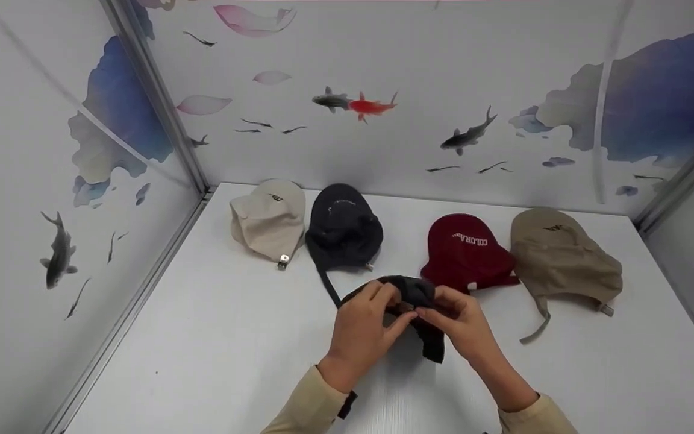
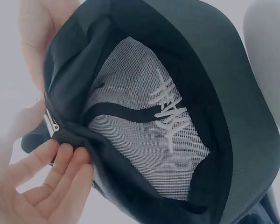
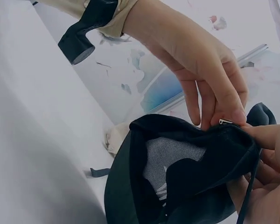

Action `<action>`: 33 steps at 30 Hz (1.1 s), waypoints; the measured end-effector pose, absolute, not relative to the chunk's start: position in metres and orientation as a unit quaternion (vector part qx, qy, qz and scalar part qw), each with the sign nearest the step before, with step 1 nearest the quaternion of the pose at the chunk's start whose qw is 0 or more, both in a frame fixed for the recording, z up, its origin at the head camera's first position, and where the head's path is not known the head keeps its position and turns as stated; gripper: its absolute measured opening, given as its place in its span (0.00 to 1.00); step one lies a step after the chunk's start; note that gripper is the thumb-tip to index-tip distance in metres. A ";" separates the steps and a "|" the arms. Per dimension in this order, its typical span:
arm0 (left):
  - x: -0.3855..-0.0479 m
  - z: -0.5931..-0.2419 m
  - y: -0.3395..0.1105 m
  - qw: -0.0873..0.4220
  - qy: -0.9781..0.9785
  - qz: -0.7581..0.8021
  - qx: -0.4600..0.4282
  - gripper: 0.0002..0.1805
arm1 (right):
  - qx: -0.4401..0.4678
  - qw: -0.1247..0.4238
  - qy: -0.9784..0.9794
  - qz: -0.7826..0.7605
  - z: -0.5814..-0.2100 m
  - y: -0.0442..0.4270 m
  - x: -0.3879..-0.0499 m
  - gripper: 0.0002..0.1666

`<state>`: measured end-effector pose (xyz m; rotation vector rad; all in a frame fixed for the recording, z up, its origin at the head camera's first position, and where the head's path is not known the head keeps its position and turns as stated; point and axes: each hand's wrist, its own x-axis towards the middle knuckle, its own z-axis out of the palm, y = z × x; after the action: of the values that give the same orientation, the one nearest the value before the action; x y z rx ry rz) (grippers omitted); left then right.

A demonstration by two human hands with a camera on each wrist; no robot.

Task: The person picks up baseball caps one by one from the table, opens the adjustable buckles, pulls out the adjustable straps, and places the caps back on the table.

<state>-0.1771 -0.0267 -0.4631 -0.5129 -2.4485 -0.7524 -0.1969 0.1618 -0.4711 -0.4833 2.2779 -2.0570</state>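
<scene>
Both hands hold a dark baseball cap (image 1: 414, 290) above the front middle of the table. My left hand (image 1: 360, 333) pinches the back edge of the cap beside a small metal buckle (image 3: 225, 122). From the other side my right hand (image 1: 466, 322) pinches the same edge, its fingertips close to the left ones. In the left wrist view the cap opening faces the camera, showing a pale mesh lining (image 2: 130, 126), the back of white embroidery (image 2: 169, 112) and the brim (image 2: 256, 154). Fingers partly hide the strap and buckle.
Along the back of the white table (image 1: 214, 361) lie a cream cap (image 1: 268, 220), a black cap (image 1: 344, 226), a dark red cap (image 1: 464, 253) and a khaki cap (image 1: 564, 259). Their straps point frontward. Printed panels (image 1: 383, 157) wall the table's back and sides.
</scene>
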 end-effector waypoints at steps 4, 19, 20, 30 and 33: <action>-0.177 -0.462 -0.023 0.261 -0.907 -0.274 -0.185 0.15 | -0.143 0.001 0.737 -0.661 -0.474 0.161 -0.195 0.08; -0.175 -0.462 -0.028 0.244 -0.898 -0.313 -0.191 0.02 | -0.156 0.024 0.729 -0.666 -0.480 0.162 -0.193 0.09; -0.175 -0.462 -0.029 0.237 -0.896 -0.322 -0.192 0.02 | -0.151 0.032 0.728 -0.668 -0.479 0.163 -0.192 0.11; -0.170 -0.463 -0.023 0.197 -0.881 -0.386 -0.187 0.03 | -0.152 0.001 0.750 -0.644 -0.472 0.161 -0.188 0.16; -0.168 -0.464 -0.022 0.201 -0.880 -0.386 -0.189 0.03 | -0.153 -0.008 0.757 -0.636 -0.470 0.161 -0.185 0.18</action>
<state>-0.1683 -0.0215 -0.4636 -0.5279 -2.4599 -1.0787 -0.1851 0.1615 -0.4700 -0.4829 2.3883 -2.0071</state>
